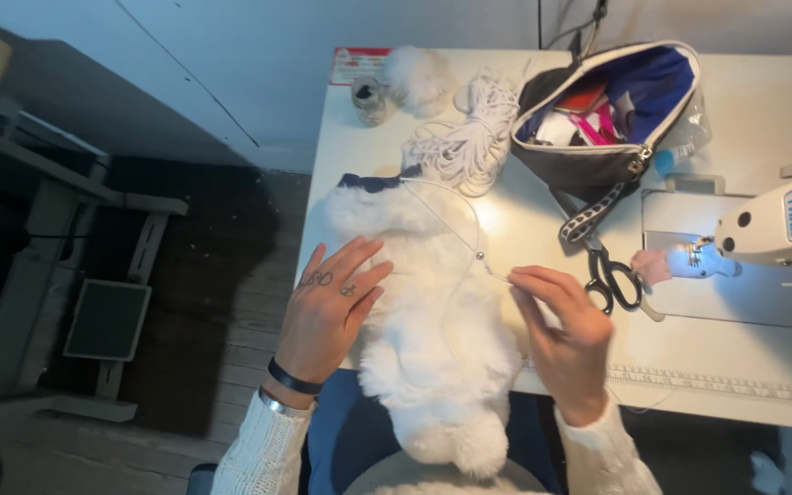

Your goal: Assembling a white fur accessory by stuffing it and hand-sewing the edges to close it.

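While left hand (332, 307) fingers lie spread on white faux fur (423, 339), right hand (566, 325) fingers pinch thin wire (456, 229) just beside black scissors (609, 275).

Two bare hands are over the white table (763, 367): one left hand (327, 307) and one right hand (566, 335). On the table lie one white fluffy fur piece (428, 321), one bundle of white cord (474, 133), one open dark zip pouch (602, 115), one pair of black-handled scissors (609, 275), one small glass jar (368, 99), one white pom-pom (417, 78), and one white sewing machine (781, 229).
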